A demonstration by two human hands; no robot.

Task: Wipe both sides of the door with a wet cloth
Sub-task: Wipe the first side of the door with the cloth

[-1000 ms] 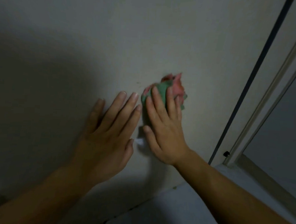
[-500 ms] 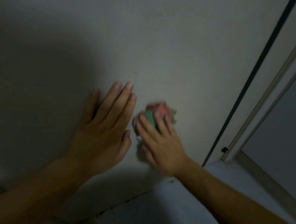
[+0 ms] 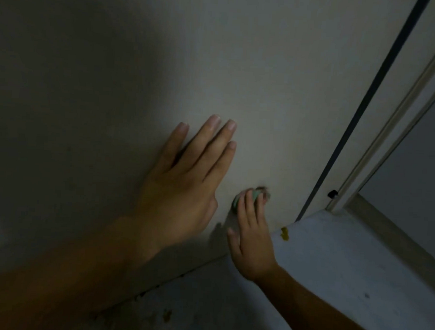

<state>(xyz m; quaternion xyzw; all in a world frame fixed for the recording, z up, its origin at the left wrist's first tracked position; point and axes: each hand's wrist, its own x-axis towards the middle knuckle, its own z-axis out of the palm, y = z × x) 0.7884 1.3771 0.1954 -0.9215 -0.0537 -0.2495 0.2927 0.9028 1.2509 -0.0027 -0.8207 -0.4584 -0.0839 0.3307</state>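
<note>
My right hand presses cloth flat-fingered, low on door — left hand flat, empty; far side likely undone.

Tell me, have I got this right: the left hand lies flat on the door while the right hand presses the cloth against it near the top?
Not quite. The head view shows the right hand pressing the cloth low on the door, just above the floor, not near the top. The left hand does lie flat on the door.
</note>
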